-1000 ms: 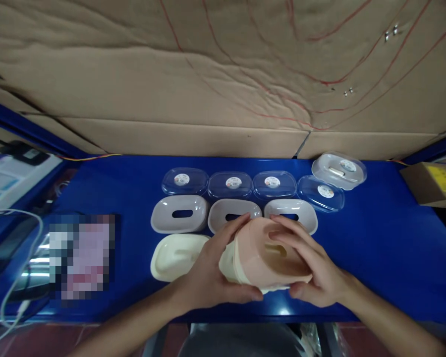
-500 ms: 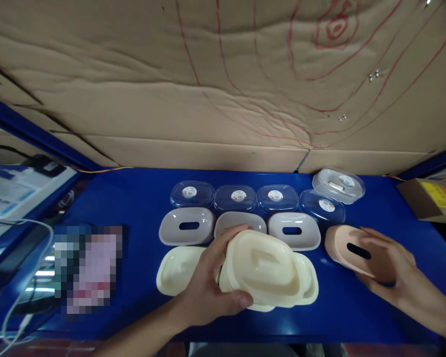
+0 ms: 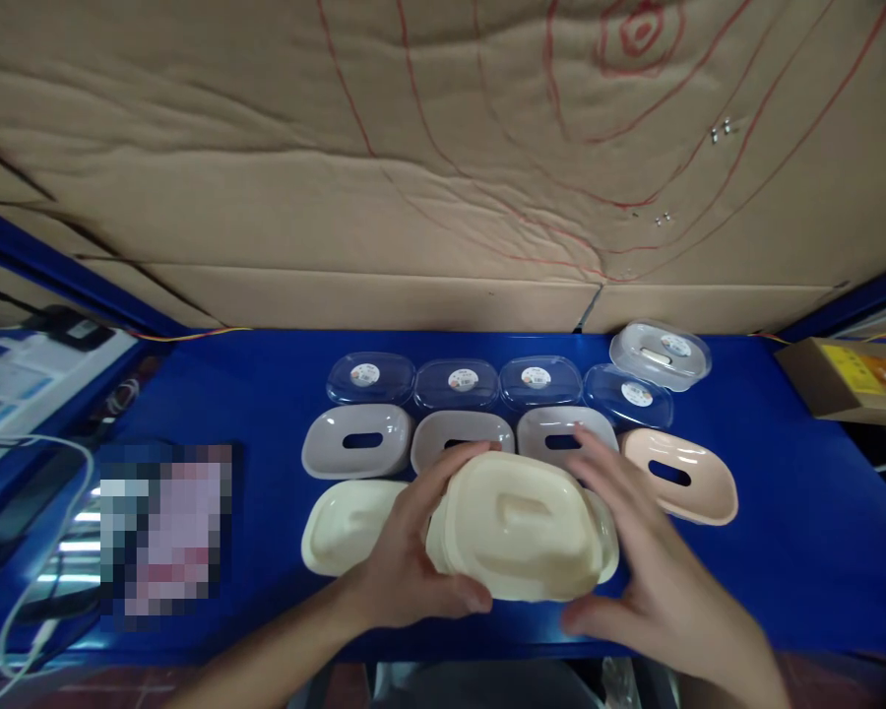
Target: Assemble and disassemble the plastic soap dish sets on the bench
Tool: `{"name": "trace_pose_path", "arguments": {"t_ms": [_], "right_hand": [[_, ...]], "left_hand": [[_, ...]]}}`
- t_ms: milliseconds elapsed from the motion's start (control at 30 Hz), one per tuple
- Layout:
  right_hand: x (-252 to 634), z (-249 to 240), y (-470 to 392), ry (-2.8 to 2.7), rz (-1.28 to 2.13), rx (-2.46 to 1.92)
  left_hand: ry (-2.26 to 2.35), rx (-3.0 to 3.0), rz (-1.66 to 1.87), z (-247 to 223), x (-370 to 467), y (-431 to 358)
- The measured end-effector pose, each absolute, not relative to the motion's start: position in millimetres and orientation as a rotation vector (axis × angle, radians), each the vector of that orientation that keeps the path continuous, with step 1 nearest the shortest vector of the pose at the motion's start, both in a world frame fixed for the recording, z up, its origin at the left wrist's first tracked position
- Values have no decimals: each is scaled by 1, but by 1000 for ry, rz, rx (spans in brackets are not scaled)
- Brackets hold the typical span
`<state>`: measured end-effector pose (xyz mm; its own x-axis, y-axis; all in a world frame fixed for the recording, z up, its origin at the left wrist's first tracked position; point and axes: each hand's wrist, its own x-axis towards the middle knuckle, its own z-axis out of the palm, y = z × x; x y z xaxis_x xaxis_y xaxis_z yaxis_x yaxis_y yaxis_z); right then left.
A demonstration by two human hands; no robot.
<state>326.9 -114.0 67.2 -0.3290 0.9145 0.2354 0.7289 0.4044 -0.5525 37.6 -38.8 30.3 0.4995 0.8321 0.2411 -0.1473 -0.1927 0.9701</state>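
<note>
My left hand (image 3: 406, 571) is closed round the left side of a cream plastic oval tray (image 3: 524, 551), thumb at the front edge. This tray is held above other cream pieces, which it largely hides. My right hand (image 3: 657, 591) reaches toward the tray's right side with thumb and fingers spread apart; I cannot tell whether it touches. A peach oval shell (image 3: 701, 483) with a slot lies on the table just past my right hand. One more cream tray (image 3: 340, 537) rests left of my left hand, partly covered by it.
Behind stand grey slotted shells (image 3: 321, 448) and a row of clear lids (image 3: 373, 389) with round labels on the blue table (image 3: 266, 394). An assembled box (image 3: 668, 364) sits at back right. A carton (image 3: 842, 394) is far right. Cables (image 3: 81, 492) and a pixelated item (image 3: 181, 532) lie left.
My right hand has let go of the peach shell, now lying flat beside the grey ones, and moved left to the cream tray. My left hand keeps its hold. The view has shifted slightly.
</note>
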Motion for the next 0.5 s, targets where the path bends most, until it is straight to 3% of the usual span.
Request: {"name": "trace_pose_path", "arguments": {"t_ms": [200,333,500], "right_hand": [[273,49,-112,-2198,635,-1400],[318,40,-145,-2117,592,-1533],[405,28,-207,-1970,287,-1978]], "left_hand": [[591,1641,970,32,37,-43],[484,1847,853,31,37,-47],[446,2141,775,36,33,-48]]}}
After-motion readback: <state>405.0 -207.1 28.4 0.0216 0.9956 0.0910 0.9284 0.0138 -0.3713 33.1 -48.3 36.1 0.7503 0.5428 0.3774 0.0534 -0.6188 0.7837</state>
